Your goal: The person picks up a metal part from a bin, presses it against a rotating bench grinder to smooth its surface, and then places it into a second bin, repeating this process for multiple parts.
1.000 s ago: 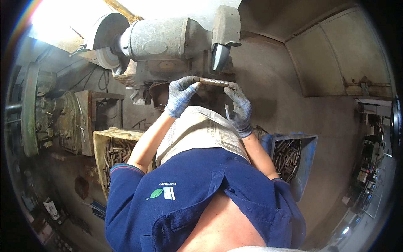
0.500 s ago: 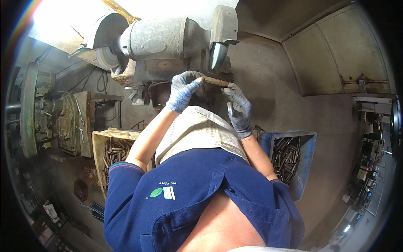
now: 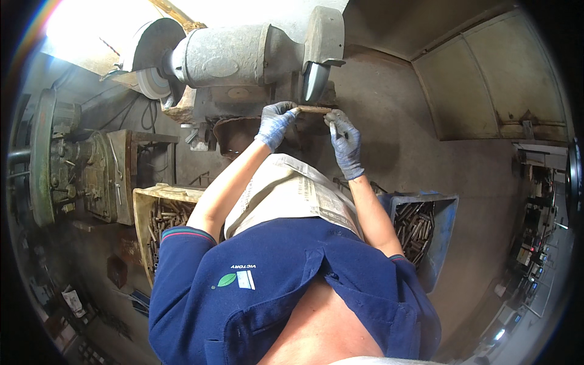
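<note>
Both of my hands wear blue-grey gloves and hold one short rusty metal rod [image 3: 313, 110] level between them. My left hand [image 3: 275, 123] grips its left end and my right hand [image 3: 344, 141] grips its right end. The rod sits right under the right-hand wheel guard [image 3: 316, 78] of a large grey bench grinder [image 3: 243, 55]; contact with the wheel cannot be made out. A sheet of newspaper [image 3: 292, 194] lies across my lap below my arms.
A yellowish crate [image 3: 149, 210] of metal rods stands at my left, and a blue bin [image 3: 439, 234] with similar rods at my right. A green machine [image 3: 67, 164] stands further left. The grinder's other wheel [image 3: 152, 82] is at upper left.
Both hands have raised the rod a little, up and toward the grinder's right wheel guard. My left hand now has a firmer hold on the rod's end.
</note>
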The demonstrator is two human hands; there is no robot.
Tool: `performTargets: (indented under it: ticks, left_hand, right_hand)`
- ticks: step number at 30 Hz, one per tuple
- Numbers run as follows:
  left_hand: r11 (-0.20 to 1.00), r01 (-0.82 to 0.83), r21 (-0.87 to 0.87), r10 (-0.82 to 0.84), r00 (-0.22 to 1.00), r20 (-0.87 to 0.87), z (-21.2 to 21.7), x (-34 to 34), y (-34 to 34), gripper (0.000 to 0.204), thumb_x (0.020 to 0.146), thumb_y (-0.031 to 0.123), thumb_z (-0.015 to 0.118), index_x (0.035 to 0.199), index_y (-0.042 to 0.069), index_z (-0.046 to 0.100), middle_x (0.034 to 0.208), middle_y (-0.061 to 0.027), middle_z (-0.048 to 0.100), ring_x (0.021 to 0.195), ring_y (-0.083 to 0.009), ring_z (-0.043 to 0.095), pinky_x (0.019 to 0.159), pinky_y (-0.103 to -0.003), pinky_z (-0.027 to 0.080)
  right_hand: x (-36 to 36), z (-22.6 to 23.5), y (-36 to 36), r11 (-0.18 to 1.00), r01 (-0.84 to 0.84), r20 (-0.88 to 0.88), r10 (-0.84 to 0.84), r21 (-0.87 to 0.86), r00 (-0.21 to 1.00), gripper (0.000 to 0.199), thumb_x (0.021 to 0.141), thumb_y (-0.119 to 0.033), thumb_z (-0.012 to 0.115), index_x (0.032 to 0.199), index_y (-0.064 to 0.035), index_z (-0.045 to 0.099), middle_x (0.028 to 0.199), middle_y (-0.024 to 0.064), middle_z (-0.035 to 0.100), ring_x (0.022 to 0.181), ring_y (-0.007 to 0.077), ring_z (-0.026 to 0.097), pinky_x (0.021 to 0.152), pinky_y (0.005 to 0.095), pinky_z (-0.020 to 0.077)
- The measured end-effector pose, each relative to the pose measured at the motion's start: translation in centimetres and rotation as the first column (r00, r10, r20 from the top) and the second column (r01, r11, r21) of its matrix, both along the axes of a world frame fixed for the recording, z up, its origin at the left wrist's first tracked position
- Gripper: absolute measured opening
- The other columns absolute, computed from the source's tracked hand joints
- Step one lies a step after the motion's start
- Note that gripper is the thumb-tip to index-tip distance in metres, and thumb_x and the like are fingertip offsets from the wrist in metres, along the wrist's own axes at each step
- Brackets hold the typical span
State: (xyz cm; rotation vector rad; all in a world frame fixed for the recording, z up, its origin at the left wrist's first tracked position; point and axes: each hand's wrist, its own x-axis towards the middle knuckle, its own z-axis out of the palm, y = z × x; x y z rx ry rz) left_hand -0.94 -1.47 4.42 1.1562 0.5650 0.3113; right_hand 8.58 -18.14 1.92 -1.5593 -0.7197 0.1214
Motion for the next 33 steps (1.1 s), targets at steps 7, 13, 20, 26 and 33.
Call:
performTargets:
  ticks: [7,13,20,26,33]
  left_hand:
    - [0.990,-0.093,-0.102,0.091,0.996,-0.022,-2.4,2.9,-1.2,0.008,0.085,0.005,0.060,0.087,-0.001,0.066,0.076,-0.0038,0.066,0.065,-0.0084,0.059,0.058,-0.022,0.048]
    - [0.985,-0.149,0.084,0.159,0.980,-0.123,-1.7,2.4,-0.1,0.008,0.084,0.004,0.060,0.087,-0.001,0.066,0.077,-0.0045,0.066,0.065,-0.0099,0.060,0.059,-0.023,0.049]
    - [0.979,-0.204,0.010,0.204,0.975,-0.090,-4.5,0.9,2.7,0.007,0.086,0.005,0.060,0.087,0.000,0.065,0.075,-0.0058,0.066,0.064,-0.0120,0.061,0.059,-0.024,0.050]
    - [0.982,-0.152,0.111,0.170,0.971,-0.170,-3.8,2.5,1.4,0.010,0.083,0.007,0.064,0.085,-0.003,0.066,0.073,-0.0041,0.065,0.060,-0.0093,0.055,0.055,-0.024,0.045]
    - [0.986,-0.165,0.014,0.165,0.970,-0.179,-3.9,4.1,0.1,0.011,0.081,0.007,0.065,0.083,-0.005,0.066,0.071,-0.0058,0.064,0.057,-0.0104,0.054,0.051,-0.026,0.044]
  right_hand:
    - [2.0,-1.4,-0.2,0.999,0.025,-0.232,-0.015,0.037,0.973,0.011,0.084,-0.004,0.061,0.093,-0.0007,0.067,0.091,0.0076,0.068,0.086,0.0143,0.061,0.079,0.0271,0.0465]
    - [1.1,-2.1,1.2,0.999,-0.011,-0.310,0.020,0.030,0.950,0.014,0.088,-0.008,0.058,0.097,0.0007,0.065,0.095,0.0083,0.066,0.088,0.0146,0.061,0.083,0.0276,0.0467]
    - [-0.2,-2.3,4.0,0.996,-0.040,-0.331,0.066,0.083,0.941,0.013,0.085,-0.008,0.062,0.094,-0.0002,0.067,0.091,0.0074,0.068,0.085,0.0123,0.062,0.078,0.0266,0.0473]
    - [1.1,-2.5,2.0,0.996,-0.055,-0.321,0.031,-0.064,0.946,0.018,0.090,-0.011,0.056,0.098,0.0033,0.064,0.096,0.0088,0.065,0.089,0.0151,0.061,0.086,0.0297,0.0492]
    - [2.8,-4.1,0.3,0.997,-0.065,-0.434,0.078,0.044,0.897,0.017,0.090,-0.012,0.058,0.079,0.0010,0.063,0.084,0.0029,0.061,0.084,0.0125,0.059,0.085,0.0284,0.0488]
